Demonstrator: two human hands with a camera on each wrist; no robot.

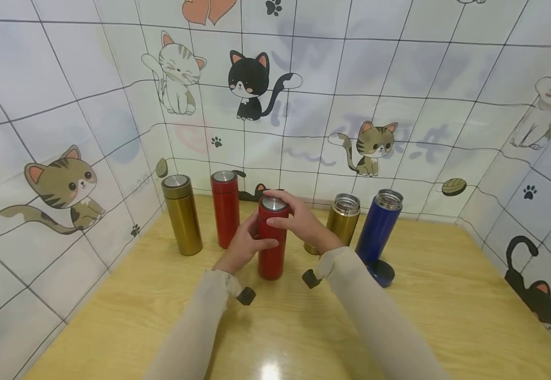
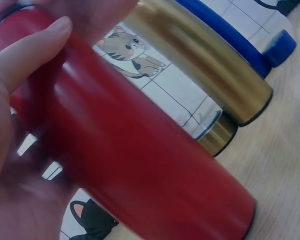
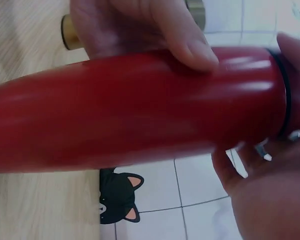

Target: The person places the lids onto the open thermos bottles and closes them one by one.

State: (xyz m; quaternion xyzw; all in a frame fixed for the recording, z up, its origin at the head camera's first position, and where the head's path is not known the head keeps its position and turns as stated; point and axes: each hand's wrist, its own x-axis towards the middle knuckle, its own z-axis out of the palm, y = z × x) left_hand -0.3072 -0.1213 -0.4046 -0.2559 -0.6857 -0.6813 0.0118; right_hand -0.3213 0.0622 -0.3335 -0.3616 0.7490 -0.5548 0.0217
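A red thermos bottle (image 1: 272, 261) with a silver-topped lid (image 1: 274, 204) stands upright on the table in the middle of the head view. Round its body my left hand (image 1: 243, 247) curls, thumb across the front. My right hand (image 1: 306, 221) grips the lid from the right, fingers over the far side of its top and thumb in front. Seen from the left wrist, the red body (image 2: 140, 145) fills much of the picture, with the left thumb (image 2: 37, 47) pressed on it. In the right wrist view both hands touch the bottle (image 3: 115, 112).
Capped gold (image 1: 185, 224) and red (image 1: 226, 216) thermoses stand at the left. Behind my right hand are an uncapped gold thermos (image 1: 344, 219) and its gold cap (image 1: 311, 248). An uncapped blue thermos (image 1: 377, 227) stands right, its blue cap (image 1: 382, 273) in front. Cat-print walls enclose the table (image 1: 427, 311).
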